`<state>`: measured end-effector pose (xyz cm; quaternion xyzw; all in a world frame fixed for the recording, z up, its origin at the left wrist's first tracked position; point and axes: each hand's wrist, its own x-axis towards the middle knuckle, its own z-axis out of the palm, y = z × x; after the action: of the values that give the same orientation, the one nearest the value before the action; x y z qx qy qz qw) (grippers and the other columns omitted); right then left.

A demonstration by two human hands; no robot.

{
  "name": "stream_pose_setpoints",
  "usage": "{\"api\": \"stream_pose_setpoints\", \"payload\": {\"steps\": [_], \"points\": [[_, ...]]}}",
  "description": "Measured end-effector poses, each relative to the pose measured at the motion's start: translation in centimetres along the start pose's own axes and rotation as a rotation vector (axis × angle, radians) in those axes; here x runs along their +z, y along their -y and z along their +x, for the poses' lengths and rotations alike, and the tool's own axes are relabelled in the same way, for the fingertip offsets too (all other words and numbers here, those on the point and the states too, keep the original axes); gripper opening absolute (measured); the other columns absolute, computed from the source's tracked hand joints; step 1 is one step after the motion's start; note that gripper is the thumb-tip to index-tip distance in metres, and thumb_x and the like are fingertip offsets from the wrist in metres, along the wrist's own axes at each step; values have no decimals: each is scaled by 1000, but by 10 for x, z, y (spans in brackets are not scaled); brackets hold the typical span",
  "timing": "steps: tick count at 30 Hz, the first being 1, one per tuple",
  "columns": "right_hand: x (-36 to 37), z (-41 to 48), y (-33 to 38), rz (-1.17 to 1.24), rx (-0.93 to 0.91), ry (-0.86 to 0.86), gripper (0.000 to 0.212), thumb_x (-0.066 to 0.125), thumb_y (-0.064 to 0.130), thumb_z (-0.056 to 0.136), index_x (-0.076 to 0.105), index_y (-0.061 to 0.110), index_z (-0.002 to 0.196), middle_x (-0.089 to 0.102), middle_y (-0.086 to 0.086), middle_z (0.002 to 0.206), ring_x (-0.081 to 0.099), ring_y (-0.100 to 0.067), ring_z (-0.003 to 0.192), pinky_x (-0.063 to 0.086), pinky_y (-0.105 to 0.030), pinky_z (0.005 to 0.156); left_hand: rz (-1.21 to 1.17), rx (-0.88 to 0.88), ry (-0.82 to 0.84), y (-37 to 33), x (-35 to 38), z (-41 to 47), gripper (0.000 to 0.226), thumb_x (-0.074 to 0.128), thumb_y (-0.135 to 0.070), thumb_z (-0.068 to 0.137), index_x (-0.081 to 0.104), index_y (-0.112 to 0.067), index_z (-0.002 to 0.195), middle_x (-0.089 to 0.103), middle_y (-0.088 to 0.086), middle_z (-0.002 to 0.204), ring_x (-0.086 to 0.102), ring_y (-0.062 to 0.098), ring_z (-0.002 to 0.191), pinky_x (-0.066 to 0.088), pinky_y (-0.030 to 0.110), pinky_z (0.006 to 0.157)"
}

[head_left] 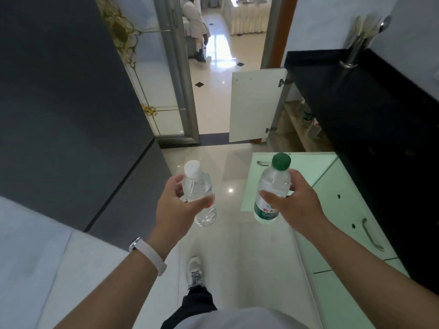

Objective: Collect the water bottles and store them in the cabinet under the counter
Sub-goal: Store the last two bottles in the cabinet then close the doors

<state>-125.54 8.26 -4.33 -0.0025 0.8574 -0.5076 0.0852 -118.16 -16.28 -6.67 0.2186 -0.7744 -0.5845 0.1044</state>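
Note:
My left hand (174, 207) grips a clear water bottle with a white cap (198, 193), held upright over the floor. A clear bottle with a green cap and green label (273, 188) stands upright in my right hand (294, 205). To the right runs the black counter (356, 96). Under it the cabinet stands with two doors swung out: a far white door (254, 105) and a nearer pale green door (292, 181) just behind the green-capped bottle. The cabinet's inner shelf (294, 129) shows between them, with some small items deep inside.
A dark grey refrigerator (71, 103) fills the left side. Shut pale green cabinet fronts with metal handles (370, 233) line the right. A utensil holder (354, 53) stands on the counter. Ahead, a glass sliding door (161, 86) leads to another room. My shoe (194, 271) is on the glossy tile floor.

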Motion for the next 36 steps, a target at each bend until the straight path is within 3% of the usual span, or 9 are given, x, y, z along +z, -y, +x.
{"api": "stream_pose_setpoints", "payload": {"steps": [5, 10, 14, 18, 21, 25, 29, 33, 36], "points": [[38, 57, 40, -36, 52, -80, 48, 81, 35, 76, 51, 38, 112, 60, 22, 100, 57, 1, 93, 45, -28, 77, -57, 46, 79, 0, -21, 96, 66, 93, -18, 66, 55, -25, 120, 67, -1, 114, 66, 18, 105, 53, 12, 72], [72, 104, 79, -27, 49, -165, 50, 82, 35, 75, 53, 35, 117, 60, 21, 102, 55, 5, 92, 41, -16, 68, -99, 48, 168, 0, -43, 181, 70, 96, -29, 59, 57, -40, 116, 68, -3, 116, 67, 21, 109, 60, 40, 88], [88, 133, 92, -21, 71, -183, 54, 81, 37, 75, 53, 32, 121, 62, 15, 106, 56, 1, 93, 43, -19, 69, -78, 58, 176, -2, -47, 228, 70, 95, -30, 58, 58, -40, 115, 68, -4, 114, 69, 20, 105, 60, 43, 87], [95, 168, 97, -33, 80, -179, 49, 81, 37, 76, 54, 32, 117, 62, 20, 103, 56, 3, 91, 42, -15, 67, -96, 10, 206, -3, -40, 271, 79, 94, -36, 52, 58, -34, 122, 69, -3, 115, 69, 20, 105, 59, 48, 90], [99, 201, 93, -18, 99, -175, 48, 81, 34, 76, 53, 34, 114, 61, 20, 101, 58, 3, 91, 45, -17, 71, -59, 14, 235, -4, -26, 301, 75, 95, -27, 61, 56, -33, 124, 68, -4, 116, 68, 19, 106, 58, 45, 90], [104, 259, 81, 3, 143, -157, 45, 82, 36, 76, 52, 36, 110, 62, 17, 100, 60, -3, 92, 53, -33, 84, -4, 21, 260, -11, 0, 351, 69, 95, -24, 63, 57, -36, 119, 68, -5, 114, 66, 19, 106, 58, 42, 89], [98, 320, 69, 67, 165, -140, 43, 81, 39, 74, 52, 40, 106, 62, 19, 101, 60, -4, 93, 54, -36, 87, 70, 30, 316, -34, 38, 403, 59, 93, -23, 68, 52, -45, 105, 64, -10, 112, 64, 14, 105, 52, 26, 79], [77, 377, 57, 129, 162, -180, 42, 81, 44, 71, 54, 45, 103, 65, 20, 100, 63, -6, 92, 57, -37, 84, 153, 60, 386, -60, 82, 460, 62, 95, -34, 63, 53, -55, 104, 66, -14, 110, 65, 12, 104, 56, 38, 89], [59, 413, 50, 160, 176, -218, 43, 81, 41, 71, 54, 46, 103, 66, 20, 100, 64, -4, 91, 58, -36, 83, 183, 85, 446, -78, 116, 492, 65, 94, -33, 65, 52, -50, 112, 66, -11, 113, 66, 11, 105, 57, 40, 91]]}}
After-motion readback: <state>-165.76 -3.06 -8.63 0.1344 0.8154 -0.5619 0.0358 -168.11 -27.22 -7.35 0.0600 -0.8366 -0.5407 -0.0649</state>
